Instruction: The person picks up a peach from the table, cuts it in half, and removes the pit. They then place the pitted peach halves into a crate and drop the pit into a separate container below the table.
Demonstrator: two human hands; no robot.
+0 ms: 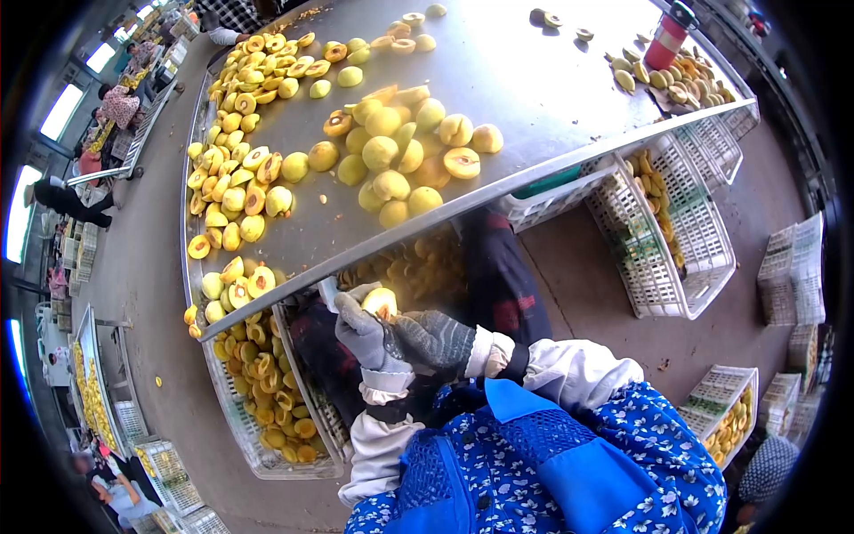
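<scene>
My left hand (365, 336), in a light grey glove, is closed on a cut yellow peach half (381, 303). The fruit's cut face shows, with a reddish centre. Against it and touching the left hand is my right hand (436, 342), in a darker grey knitted glove, its fingers curled. Whether it holds a small tool or only the fruit is hidden. Both hands are below the near edge of the metal table (551, 98), above my lap. Whole-looking and halved yellow peaches (381, 153) lie piled on the tabletop just beyond.
Below left stands a white crate (258, 458) of peach halves. More crates (654, 258) stand on the floor at right. Cut fruit lines the table's left rim (189, 267). A red flask (667, 40) stands at the far right corner. Other people (120, 105) work at distant tables.
</scene>
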